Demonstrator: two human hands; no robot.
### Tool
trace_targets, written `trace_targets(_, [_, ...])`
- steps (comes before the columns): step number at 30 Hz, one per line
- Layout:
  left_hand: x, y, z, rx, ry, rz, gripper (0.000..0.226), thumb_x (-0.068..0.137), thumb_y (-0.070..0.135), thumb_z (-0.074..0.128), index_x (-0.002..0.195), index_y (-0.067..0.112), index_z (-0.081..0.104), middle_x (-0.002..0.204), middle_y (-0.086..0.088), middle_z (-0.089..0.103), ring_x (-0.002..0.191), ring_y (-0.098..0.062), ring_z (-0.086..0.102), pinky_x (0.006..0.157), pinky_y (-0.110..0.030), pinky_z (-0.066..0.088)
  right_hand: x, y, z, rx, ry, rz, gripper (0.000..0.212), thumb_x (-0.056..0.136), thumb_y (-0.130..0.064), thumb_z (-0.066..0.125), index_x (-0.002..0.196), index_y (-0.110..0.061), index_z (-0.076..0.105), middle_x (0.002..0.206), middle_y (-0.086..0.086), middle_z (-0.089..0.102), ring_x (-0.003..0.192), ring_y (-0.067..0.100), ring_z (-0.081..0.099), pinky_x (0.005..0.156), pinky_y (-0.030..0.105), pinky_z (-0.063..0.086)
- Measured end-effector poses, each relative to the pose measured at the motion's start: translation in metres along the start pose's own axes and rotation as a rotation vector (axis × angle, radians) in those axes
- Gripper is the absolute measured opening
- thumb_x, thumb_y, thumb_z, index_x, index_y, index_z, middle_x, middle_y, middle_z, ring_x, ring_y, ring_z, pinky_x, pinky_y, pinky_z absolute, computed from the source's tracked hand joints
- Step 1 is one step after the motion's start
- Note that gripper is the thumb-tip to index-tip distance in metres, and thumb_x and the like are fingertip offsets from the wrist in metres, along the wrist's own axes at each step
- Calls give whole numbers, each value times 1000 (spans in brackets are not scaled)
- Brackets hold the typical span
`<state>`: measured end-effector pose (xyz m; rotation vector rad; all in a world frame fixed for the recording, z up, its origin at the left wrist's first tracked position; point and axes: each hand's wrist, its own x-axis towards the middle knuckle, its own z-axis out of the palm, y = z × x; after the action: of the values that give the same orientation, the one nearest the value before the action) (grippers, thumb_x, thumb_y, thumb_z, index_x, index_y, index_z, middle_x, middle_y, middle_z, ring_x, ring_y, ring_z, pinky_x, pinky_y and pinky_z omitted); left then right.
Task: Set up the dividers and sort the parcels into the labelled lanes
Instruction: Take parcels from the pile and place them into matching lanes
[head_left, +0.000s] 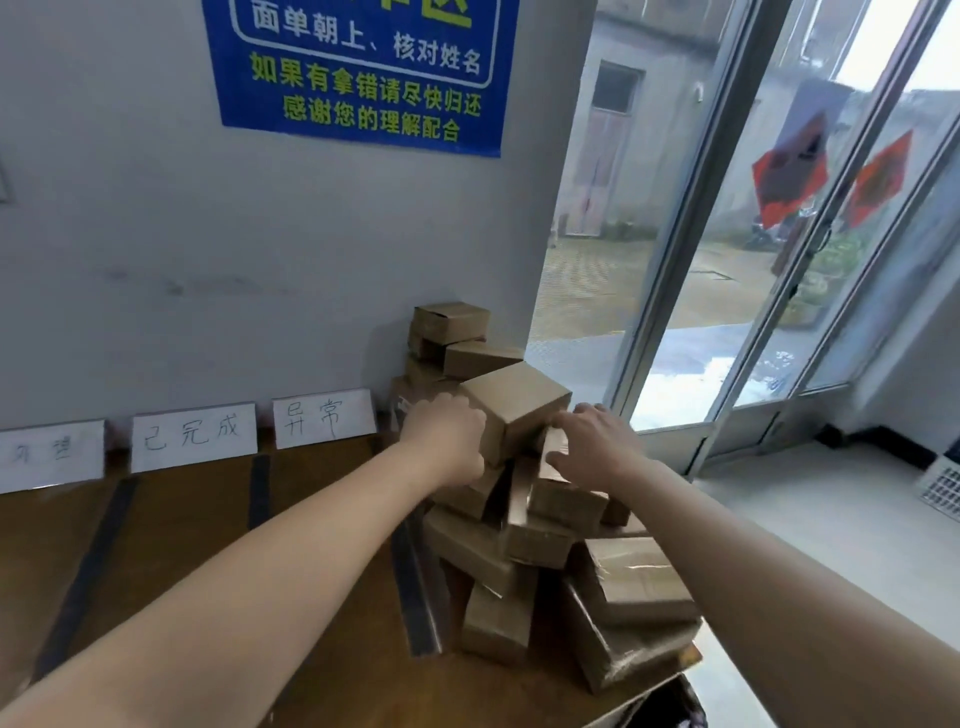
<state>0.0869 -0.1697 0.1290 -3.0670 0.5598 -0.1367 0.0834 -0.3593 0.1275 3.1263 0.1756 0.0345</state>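
Sorting step: a cardboard parcel (511, 408) is being taken from the pile (561, 545).
It is being clasped by the left hand (447, 434) and the spread right hand (592, 441); lifting clear is needed next.

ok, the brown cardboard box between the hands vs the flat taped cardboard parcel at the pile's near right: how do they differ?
The brown cardboard box is blocky and sits tilted atop the pile, with the left hand and right hand on it. The flat taped cardboard parcel is slimmer, lies low near the wooden table edge, untouched, with shiny clear tape across it. Both are plain brown cardboard.
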Motion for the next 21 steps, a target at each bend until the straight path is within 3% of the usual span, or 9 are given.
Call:
trace_targets(7, [37,79,13,-54,-70,-19,47,95,44,50,133,17,53,133,-8,52,125,-27,48,100,-42,41,-9,69,14,-73,-55,-14,55,94,-45,56,142,-21,46,141,6,50,132,26,43,104,41,42])
trace_targets(13, [60,128,43,-265,-155,-268,89,82,79,46,148,19,37,142,-9,42,130,-30,44,99,-43,44,-20,118,49,-30,-120,-64,47,93,-46,56,130,-17,51,133,8,53,126,27,46,102,40,41])
trace_targets(15, [62,138,50,-315,-165,-361,98,74,85,48,147,21,35,140,-9,42,129,-29,45,96,-41,45,-26,130,66,7,-161,-96,54,90,-53,58,129,-18,50,131,7,54,124,26,47,101,39,42])
trace_targets(21, [60,150,62,-414,-123,-500,82,78,62,64,145,22,38,138,-9,41,126,-31,46,96,-41,45,-46,148,110,38,-358,-202,89,69,-70,70,141,-24,43,144,3,44,135,25,40,110,40,36])
